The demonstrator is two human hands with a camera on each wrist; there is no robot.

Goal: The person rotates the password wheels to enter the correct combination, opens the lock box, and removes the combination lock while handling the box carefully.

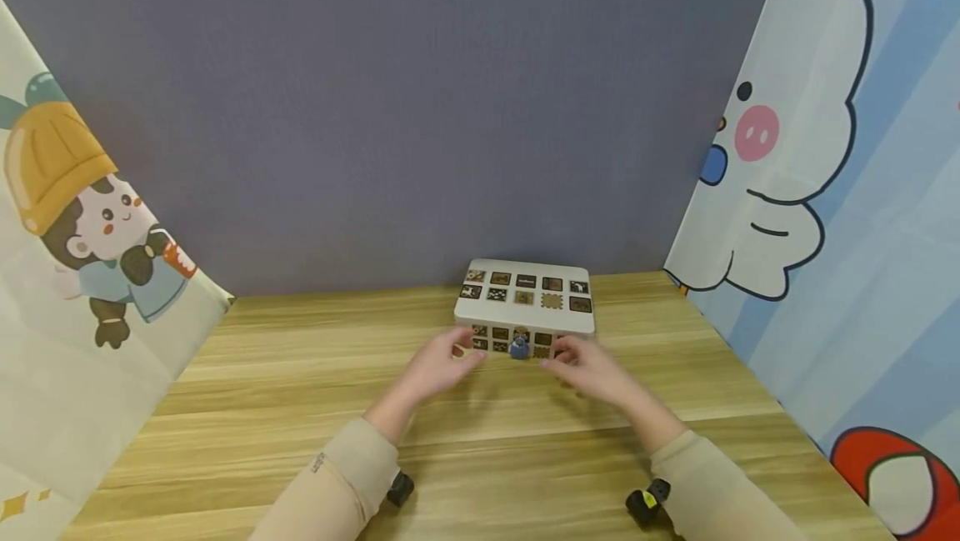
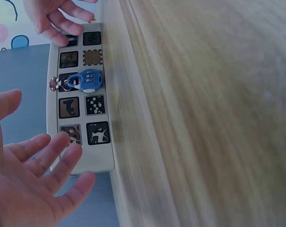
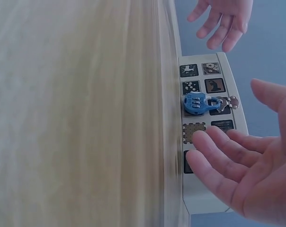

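A white box [image 1: 525,316] with rows of small dark picture squares stands at the back of the wooden table. On its front hangs a blue combination padlock [image 2: 90,80], hooked through a metal clasp [image 3: 233,102]. My left hand [image 1: 444,362] is near the box's front left corner, fingers spread and loosely bent, with nothing in it. Near the front right side is my right hand [image 1: 588,368], its fingers likewise apart and holding nothing. Both palms face the box in the wrist views. Whether any fingertip touches the box, I cannot tell.
The table [image 1: 315,374] has a light wood grain. A grey-purple panel [image 1: 390,107] rises right behind the box. Cartoon-printed sheets stand at the left [image 1: 97,216] and at the right [image 1: 810,149].
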